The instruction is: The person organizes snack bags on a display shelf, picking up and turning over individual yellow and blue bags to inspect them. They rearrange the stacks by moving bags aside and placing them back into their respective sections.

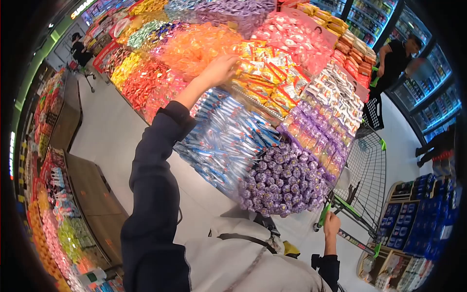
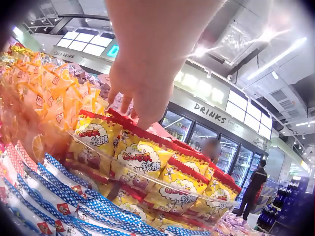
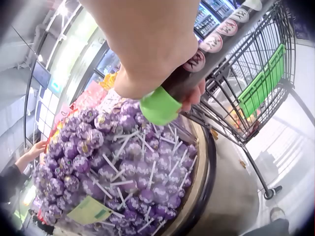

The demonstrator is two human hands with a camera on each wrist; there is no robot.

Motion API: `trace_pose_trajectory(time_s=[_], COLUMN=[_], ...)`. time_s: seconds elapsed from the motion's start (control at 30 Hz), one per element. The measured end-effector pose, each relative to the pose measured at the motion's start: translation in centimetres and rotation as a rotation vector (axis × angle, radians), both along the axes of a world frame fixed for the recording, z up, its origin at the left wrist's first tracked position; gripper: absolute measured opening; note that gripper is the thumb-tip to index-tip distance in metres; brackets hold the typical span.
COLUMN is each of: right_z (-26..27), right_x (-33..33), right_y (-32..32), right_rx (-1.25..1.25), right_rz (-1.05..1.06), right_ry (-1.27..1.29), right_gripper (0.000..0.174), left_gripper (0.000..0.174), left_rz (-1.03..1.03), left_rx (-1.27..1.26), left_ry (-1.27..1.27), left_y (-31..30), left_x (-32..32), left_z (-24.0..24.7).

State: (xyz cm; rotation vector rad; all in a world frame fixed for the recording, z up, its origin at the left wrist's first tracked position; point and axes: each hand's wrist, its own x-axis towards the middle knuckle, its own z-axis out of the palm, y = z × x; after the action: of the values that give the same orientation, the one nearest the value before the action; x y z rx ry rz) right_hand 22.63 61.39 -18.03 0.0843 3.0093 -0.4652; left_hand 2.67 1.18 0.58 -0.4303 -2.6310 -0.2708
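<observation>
In the head view my left hand [image 1: 220, 69] reaches over the candy display, at the near edge of the yellow candy packets [image 1: 265, 78] and beside the orange-wrapped candies [image 1: 197, 46]. The left wrist view has this hand [image 2: 142, 96] above the upright yellow packets [image 2: 140, 162], fingers pointing down and their tips hidden behind the front row. My right hand [image 1: 332, 224] grips the handle of the shopping cart [image 1: 362, 175], fingers curled round it near its green end [image 3: 160, 105]. Purple-wrapped lollipops [image 3: 128, 167] are heaped beside that hand [image 3: 147, 73].
Blue and white packets [image 1: 226, 138] lie at the display's near left. A person in dark clothes [image 1: 396, 61] stands by another cart near the drinks fridges [image 1: 433, 73]. Shelves of snacks [image 1: 68, 219] line the left, and blue packs [image 1: 413, 219] are stacked at right.
</observation>
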Motion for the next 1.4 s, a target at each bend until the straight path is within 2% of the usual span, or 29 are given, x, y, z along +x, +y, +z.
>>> trace_pose_trajectory(time_s=[0.1, 0.17, 0.27, 0.37, 0.47, 0.63, 0.73, 0.83, 0.93, 1.03, 1.13, 1.23, 1.4], right_z=[2.6, 6.3, 11.8, 16.3, 19.5, 20.4, 21.3, 21.6, 22.2, 22.5, 22.9, 22.4, 20.6], right_x=[-2.7, -5.6, -10.6, -14.3, -16.0, -18.3, -19.2, -20.4, -22.0, -23.1, -23.5, -24.7, -27.1], right_y=[1.5, 0.7, -2.3, -7.6, -13.8, -22.3, -26.7, -31.2, -34.9, -38.3, -41.4, -43.7, -46.6], right_rx=[-0.251, -0.243, -0.331, -0.402, -0.432, -0.497, -0.527, -0.653, -0.617, -0.577, -0.514, -0.445, -0.280], right_rz=[-0.081, -0.067, 0.141, 0.332, 0.479, 0.683, 0.735, 0.682, 0.651, 0.669, 0.703, 0.735, 0.803], right_ry=[0.140, 0.303, 0.491, 0.529, 0.503, 0.516, 0.459, 0.372, 0.301, 0.308, 0.300, 0.279, 0.193], right_gripper=[0.030, 0.024, 0.015, 0.010, 0.006, 0.005, 0.006, 0.008, 0.011, 0.012, 0.014, 0.017, 0.023], left_gripper=[0.040, 0.038, 0.036, 0.036, 0.034, 0.033, 0.032, 0.030, 0.024, 0.020, 0.015, 0.017, 0.018], left_rz=[0.002, 0.000, 0.045, 0.096, 0.049, -0.010, -0.037, -0.094, -0.174, -0.163, -0.233, -0.288, -0.317], left_rx=[0.054, 0.072, 0.099, 0.090, 0.080, 0.057, 0.089, 0.146, 0.180, 0.192, 0.203, 0.218, 0.029], left_ry=[-0.010, 0.007, 0.037, -0.010, 0.018, 0.040, 0.018, 0.020, 0.018, -0.169, -0.214, -0.289, -0.242], left_y=[-0.4, -0.1, -0.3, 0.1, 0.2, -0.8, -2.3, -4.2, -5.8, -6.8, -7.6, -7.7, -8.0], left_x=[0.8, 1.8, 2.9, 3.9, 4.5, 3.2, 1.7, -0.4, -1.5, -1.6, -1.6, -1.1, -1.8], left_z=[0.1, 1.0, 0.9, 1.4, 1.7, 1.9, 1.7, 1.1, 0.9, 1.1, 0.6, 0.4, -0.5])
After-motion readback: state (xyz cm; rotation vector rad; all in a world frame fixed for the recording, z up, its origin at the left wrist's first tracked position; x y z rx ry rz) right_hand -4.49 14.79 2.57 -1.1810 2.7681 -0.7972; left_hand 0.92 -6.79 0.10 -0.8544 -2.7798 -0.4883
